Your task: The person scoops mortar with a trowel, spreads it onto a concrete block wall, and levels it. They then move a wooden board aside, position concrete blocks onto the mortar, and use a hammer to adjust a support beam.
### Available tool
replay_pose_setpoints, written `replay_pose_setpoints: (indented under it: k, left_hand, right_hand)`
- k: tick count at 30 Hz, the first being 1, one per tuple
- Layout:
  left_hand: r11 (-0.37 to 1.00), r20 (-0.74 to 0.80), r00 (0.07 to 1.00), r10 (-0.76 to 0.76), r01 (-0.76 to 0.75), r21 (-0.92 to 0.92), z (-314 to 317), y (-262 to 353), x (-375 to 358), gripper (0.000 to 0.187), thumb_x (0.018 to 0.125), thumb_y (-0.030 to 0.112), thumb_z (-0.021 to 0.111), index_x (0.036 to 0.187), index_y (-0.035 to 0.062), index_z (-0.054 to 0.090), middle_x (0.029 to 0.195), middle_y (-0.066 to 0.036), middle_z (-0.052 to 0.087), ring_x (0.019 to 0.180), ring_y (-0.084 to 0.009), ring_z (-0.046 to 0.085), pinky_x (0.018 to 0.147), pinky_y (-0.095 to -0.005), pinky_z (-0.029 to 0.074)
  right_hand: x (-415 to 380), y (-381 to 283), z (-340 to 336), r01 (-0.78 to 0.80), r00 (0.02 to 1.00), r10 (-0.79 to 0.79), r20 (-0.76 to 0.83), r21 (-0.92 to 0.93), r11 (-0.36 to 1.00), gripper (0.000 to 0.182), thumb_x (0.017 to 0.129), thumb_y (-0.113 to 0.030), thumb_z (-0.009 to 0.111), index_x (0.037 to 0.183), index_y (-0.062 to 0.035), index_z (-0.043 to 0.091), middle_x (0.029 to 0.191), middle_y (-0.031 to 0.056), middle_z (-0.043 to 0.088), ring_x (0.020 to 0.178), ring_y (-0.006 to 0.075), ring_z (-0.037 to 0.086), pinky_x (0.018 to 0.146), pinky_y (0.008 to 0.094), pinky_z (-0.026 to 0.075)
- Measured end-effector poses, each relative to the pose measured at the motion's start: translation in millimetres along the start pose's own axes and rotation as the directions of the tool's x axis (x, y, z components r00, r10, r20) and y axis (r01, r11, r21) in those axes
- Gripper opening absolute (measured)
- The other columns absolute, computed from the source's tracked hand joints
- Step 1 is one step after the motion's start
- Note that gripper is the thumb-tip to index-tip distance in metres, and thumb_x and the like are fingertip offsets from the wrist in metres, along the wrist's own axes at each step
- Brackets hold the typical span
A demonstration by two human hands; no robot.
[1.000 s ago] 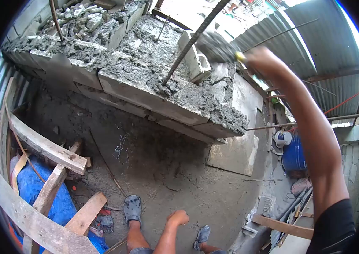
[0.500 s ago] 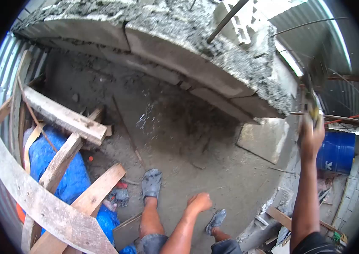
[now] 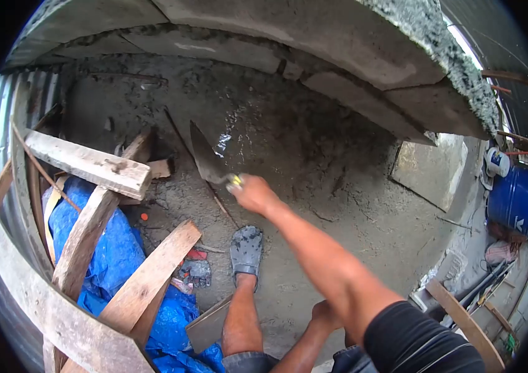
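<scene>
My right hand [image 3: 255,195] is closed around the yellow-marked handle of a trowel [image 3: 205,151]. The pointed metal blade is over the wet grey floor [image 3: 345,205], its tip toward the concrete block wall [image 3: 314,40]. Beneath my right forearm, my left hand [image 3: 324,314] shows only in part, near my leg. It looks curled into a fist, and nothing sticks out of it. A grey clog [image 3: 246,250] is on my foot, below the trowel.
Wooden planks [image 3: 93,163] and a blue tarp [image 3: 102,236] crowd the left side. A square slab [image 3: 430,171] lies at the wall's foot. A blue drum [image 3: 518,202] stands at the right, near loose boards [image 3: 463,320]. A thin stick [image 3: 217,199] lies on the floor.
My right hand has swung the trowel from the wall's right end down and left, over the floor. The view has tilted lower. The right arm now crosses over my left hand.
</scene>
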State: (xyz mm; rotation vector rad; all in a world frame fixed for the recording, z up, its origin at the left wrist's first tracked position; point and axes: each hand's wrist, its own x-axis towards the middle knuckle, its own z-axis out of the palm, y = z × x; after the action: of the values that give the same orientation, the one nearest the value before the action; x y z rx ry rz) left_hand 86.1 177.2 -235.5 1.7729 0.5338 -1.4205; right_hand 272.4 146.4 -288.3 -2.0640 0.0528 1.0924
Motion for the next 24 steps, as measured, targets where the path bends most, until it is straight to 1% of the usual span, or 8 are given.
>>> replay_pose_setpoints:
  k: [2,4,8,13,15,17,19,24]
  left_hand:
    - [0.996,-0.232,0.971,-0.051,0.033,-0.08,-3.8,-67.3,74.8,0.032,0.103,0.03,0.045,0.11,0.0115,0.07,0.119,-0.008,0.068,0.115,-0.025,0.062,0.098,-0.0399,0.047]
    - [0.656,-0.429,0.728,0.534,-0.037,0.754,11.4,-116.5,115.3,0.03,0.101,0.029,0.045,0.106,0.013,0.07,0.11,-0.01,0.069,0.106,-0.0287,0.064,0.097,-0.0446,0.047]
    - [0.758,-0.512,0.678,0.527,-0.102,0.644,20.0,-123.9,113.8,0.031,0.1,0.026,0.043,0.116,0.014,0.067,0.123,-0.01,0.065,0.116,-0.0286,0.06,0.101,-0.0443,0.045]
    - [0.713,-0.315,0.86,0.401,-0.077,0.697,8.2,-119.1,118.9,0.034,0.101,0.027,0.042,0.122,0.0151,0.065,0.13,-0.008,0.063,0.121,-0.0284,0.057,0.105,-0.0436,0.044]
    - [0.715,-0.496,0.655,0.57,-0.097,0.693,21.7,-127.2,117.8,0.032,0.099,0.025,0.043,0.117,0.013,0.067,0.123,-0.011,0.065,0.116,-0.0298,0.059,0.101,-0.0441,0.045]
    - [0.85,-0.161,0.902,0.4,-0.299,0.435,69.1,-51.6,43.4,0.032,0.098,0.025,0.044,0.115,0.0116,0.068,0.122,-0.013,0.065,0.116,-0.0312,0.06,0.101,-0.0444,0.046]
    - [0.921,0.422,0.885,0.194,-0.313,0.233,118.0,44.4,-57.1,0.032,0.097,0.024,0.045,0.114,0.0101,0.069,0.121,-0.014,0.066,0.115,-0.0326,0.061,0.1,-0.0448,0.047]
    - [0.933,0.499,0.86,0.106,-0.259,0.25,118.9,86.9,-89.6,0.032,0.094,0.023,0.048,0.11,0.0066,0.071,0.117,-0.019,0.068,0.114,-0.0361,0.063,0.098,-0.0456,0.048]
  right_hand:
    - [27.2,20.5,18.1,-0.1,0.995,0.1,0.001,0.042,0.994,0.042,0.094,-0.04,0.059,0.11,-0.0031,0.069,0.115,0.0236,0.068,0.109,0.0428,0.063,0.092,0.0487,0.052]
    - [15.7,47.0,-1.2,-0.286,0.958,0.286,-0.014,-0.118,0.951,0.046,0.094,-0.044,0.057,0.114,-0.0041,0.069,0.116,0.0229,0.068,0.109,0.0403,0.065,0.092,0.0479,0.052]
    - [-51.3,160.9,-61.3,-0.31,0.92,0.25,-0.301,-0.17,0.936,0.048,0.096,-0.044,0.056,0.115,-0.002,0.067,0.112,0.0238,0.069,0.106,0.0413,0.066,0.09,0.0494,0.053]
    - [-126.1,195.8,-104.7,-0.4,0.887,0.363,-0.285,-0.084,0.913,0.044,0.095,-0.039,0.061,0.116,-0.0004,0.065,0.107,0.0226,0.071,0.1,0.0413,0.068,0.087,0.046,0.053]
    - [-138.1,159.9,-81.1,-0.29,0.905,0.324,-0.275,0.159,0.944,0.043,0.094,-0.038,0.064,0.116,-0.0012,0.065,0.107,0.0224,0.071,0.098,0.0382,0.069,0.084,0.0441,0.053]
    - [-126.6,128.4,-47.9,-0.263,0.958,0.266,-0.112,0.036,0.964,0.045,0.093,-0.042,0.066,0.117,-0.0048,0.066,0.106,0.0219,0.071,0.097,0.0372,0.069,0.084,0.0444,0.054]
    - [-98.9,95.9,-21.4,-0.169,0.976,0.181,0.125,-0.098,0.981,0.047,0.092,-0.045,0.062,0.117,-0.0054,0.065,0.106,0.0234,0.07,0.099,0.0416,0.067,0.087,0.0493,0.053]
    - [-84.5,137.6,-3.3,-0.259,0.946,0.311,0.088,-0.369,0.893,0.048,0.093,-0.051,0.057,0.118,-0.0097,0.065,0.105,0.0201,0.071,0.1,0.0396,0.067,0.087,0.0485,0.052]
